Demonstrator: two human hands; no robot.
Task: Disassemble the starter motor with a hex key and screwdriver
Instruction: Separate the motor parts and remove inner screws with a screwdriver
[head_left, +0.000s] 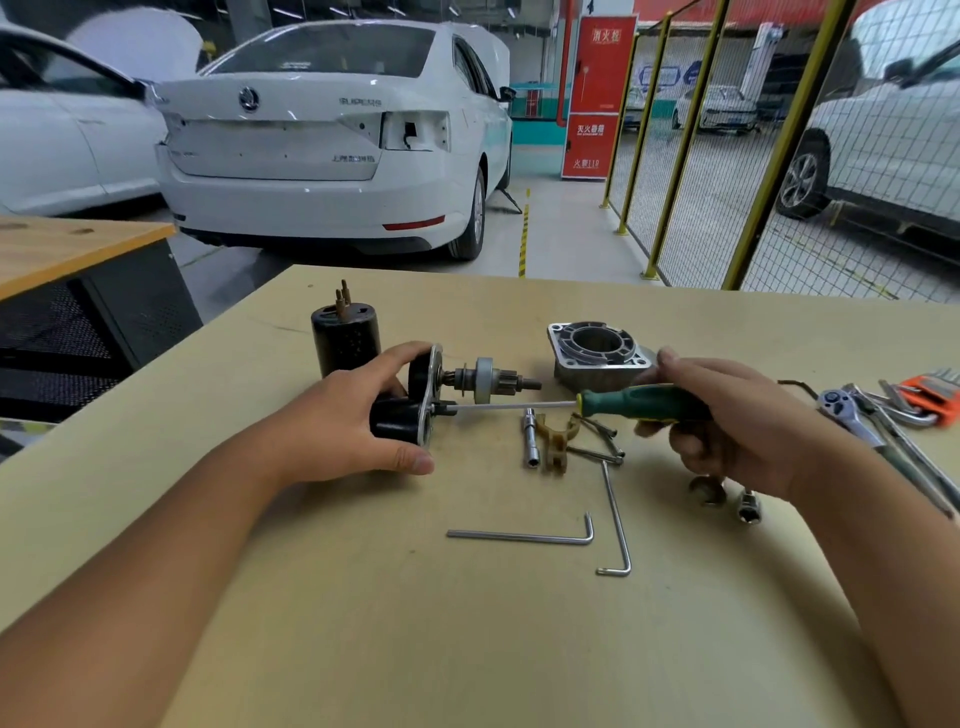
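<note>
The starter motor (415, 400) lies on its side on the tan table (467, 623), black bodies to the left, a metal plate and a pinion shaft (488, 382) pointing right. My left hand (358, 415) grips its black bodies. My right hand (727, 415) holds a green-handled screwdriver (639, 402); its shaft runs left and the tip sits at the plate near a screw. Two hex keys (524, 536) (618, 525) lie flat in front. A grey aluminium housing (597, 353) stands behind the screwdriver.
A black cylinder with copper terminals (345, 335) stands behind my left hand. A socket, tan fork lever and long bolts (566, 441) lie mid-table. A ratchet, wrenches and an orange hex-key set (893, 405) are at right. White cars and yellow mesh fencing beyond.
</note>
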